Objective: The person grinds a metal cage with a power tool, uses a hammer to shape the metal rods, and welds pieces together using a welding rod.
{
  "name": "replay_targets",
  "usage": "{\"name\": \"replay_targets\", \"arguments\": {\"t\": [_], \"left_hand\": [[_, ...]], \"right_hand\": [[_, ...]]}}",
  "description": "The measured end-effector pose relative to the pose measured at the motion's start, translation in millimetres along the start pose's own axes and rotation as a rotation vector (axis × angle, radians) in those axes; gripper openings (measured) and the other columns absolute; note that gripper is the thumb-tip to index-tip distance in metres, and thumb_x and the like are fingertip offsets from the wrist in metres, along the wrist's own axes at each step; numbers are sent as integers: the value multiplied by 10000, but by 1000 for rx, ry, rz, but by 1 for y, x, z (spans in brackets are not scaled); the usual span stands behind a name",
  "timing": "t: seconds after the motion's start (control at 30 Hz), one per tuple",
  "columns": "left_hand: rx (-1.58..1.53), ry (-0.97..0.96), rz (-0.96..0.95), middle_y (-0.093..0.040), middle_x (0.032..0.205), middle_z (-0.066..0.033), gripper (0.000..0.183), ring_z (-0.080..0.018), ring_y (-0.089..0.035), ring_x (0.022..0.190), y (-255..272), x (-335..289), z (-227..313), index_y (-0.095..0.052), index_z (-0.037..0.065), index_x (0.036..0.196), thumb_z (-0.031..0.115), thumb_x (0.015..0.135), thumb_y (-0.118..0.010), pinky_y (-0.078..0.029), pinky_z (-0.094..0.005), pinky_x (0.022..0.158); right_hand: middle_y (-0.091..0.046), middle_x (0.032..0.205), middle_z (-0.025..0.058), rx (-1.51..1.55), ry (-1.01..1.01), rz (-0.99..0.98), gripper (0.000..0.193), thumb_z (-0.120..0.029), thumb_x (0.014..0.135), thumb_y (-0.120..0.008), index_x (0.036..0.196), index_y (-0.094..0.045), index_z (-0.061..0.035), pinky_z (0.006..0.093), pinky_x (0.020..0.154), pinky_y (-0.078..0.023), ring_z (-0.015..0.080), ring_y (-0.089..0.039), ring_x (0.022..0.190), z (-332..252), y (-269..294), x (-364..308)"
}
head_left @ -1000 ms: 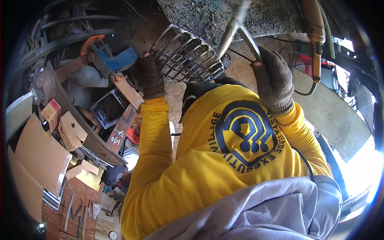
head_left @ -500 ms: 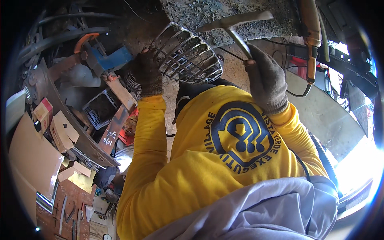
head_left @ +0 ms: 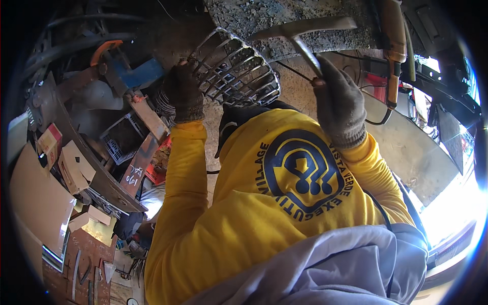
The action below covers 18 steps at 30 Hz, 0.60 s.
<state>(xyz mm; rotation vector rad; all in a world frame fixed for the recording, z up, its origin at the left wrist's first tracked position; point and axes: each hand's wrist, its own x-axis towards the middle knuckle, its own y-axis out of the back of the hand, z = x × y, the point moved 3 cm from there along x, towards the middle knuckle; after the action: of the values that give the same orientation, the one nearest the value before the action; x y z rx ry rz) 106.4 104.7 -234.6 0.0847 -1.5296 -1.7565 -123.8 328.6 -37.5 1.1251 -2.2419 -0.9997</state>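
Note:
A metal basket of welded bars [head_left: 235, 71] is held tilted in front of me at the top middle. My left hand [head_left: 184, 92], in a dark knit glove, is closed at the basket's left rim; its fingertips are partly in shadow. Raised to the right, my gloved right hand [head_left: 339, 104] grips the handle of a chipping hammer [head_left: 307, 53]. The hammer's long, narrow head [head_left: 310, 26] is up to the right of the basket, apart from it. Yellow sleeves cover both my arms.
A grit-covered worktop [head_left: 284, 10] lies at the far side. An angle grinder [head_left: 395, 46] with a cord hangs at the right. On the left are a blue vise-like tool [head_left: 133, 72], a grey plastic crate [head_left: 123, 138], a curved steel beam [head_left: 84, 145] and cardboard [head_left: 43, 190].
Both hands keep their holds. The hammer has shifted very slightly to the right, and the basket a little to the left, as the whole view drifts a bit.

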Motion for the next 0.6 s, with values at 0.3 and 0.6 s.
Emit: {"name": "replay_targets", "arguments": {"t": [0.3,0.6], "left_hand": [[-101,53,-60,-656,871,-91,411,-314,-669,829,5,1,3,-688,102,1095,251,739,-829,-535,-431,722],[-77,160,-144,-701,943,-107,468,-335,-682,884,0,-4,-4,-709,101,1151,367,780,-813,-542,-438,794]], "right_hand": [[-697,903,160,-72,22,-28,373,-92,916,-684,1288,-650,-79,397,683,-563,333,-707,775,-3,4,6],[-680,857,140,-50,75,13,372,-119,911,-695,1281,-654,-99,403,645,-556,322,-695,732,-2,6,8]]}}
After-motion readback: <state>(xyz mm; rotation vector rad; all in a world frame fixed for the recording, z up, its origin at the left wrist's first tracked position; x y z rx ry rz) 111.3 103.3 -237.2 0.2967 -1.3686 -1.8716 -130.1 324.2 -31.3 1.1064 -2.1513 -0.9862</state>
